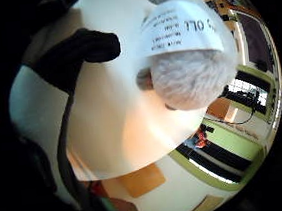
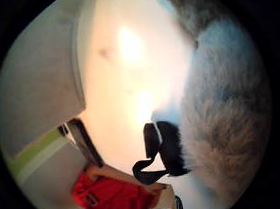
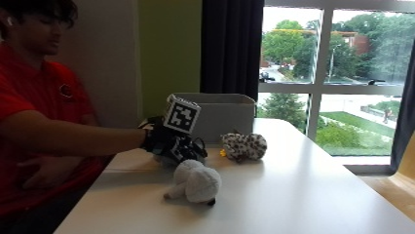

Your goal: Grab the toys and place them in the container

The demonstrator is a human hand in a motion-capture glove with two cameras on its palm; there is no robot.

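White and wide, the bench [image 3: 292,195] fills the lower half of the outside view, running from the near edge up toward the window at the right. On its far end, just above the middle of the frame, stands a grey container [image 3: 217,114], a soft-sided bin with its top open. A person in a red shirt [image 3: 32,92] sits at the left edge, one arm stretched toward the centre.

Low in the middle of the frame, closest of the toys, a white plush toy [image 3: 195,183] lies on the bench, well short of the container. Right of centre, a spotted plush toy [image 3: 244,145] sits just in front of the container's right corner.

The gloved right hand [image 3: 165,141] is at centre left, down at the bench just behind the white toy, its fingers curled over a dark and grey furry toy [image 3: 193,152] that shows only partly beneath it. In the thumb side palm view, grey fur [image 2: 227,120] fills one whole side close against the palm, with a black strap beside it. In the little finger side palm view, a pale plush body [image 1: 193,75] with a white printed tag [image 1: 181,29] lies on the bench, a gloved finger [image 1: 83,51] curling nearby.
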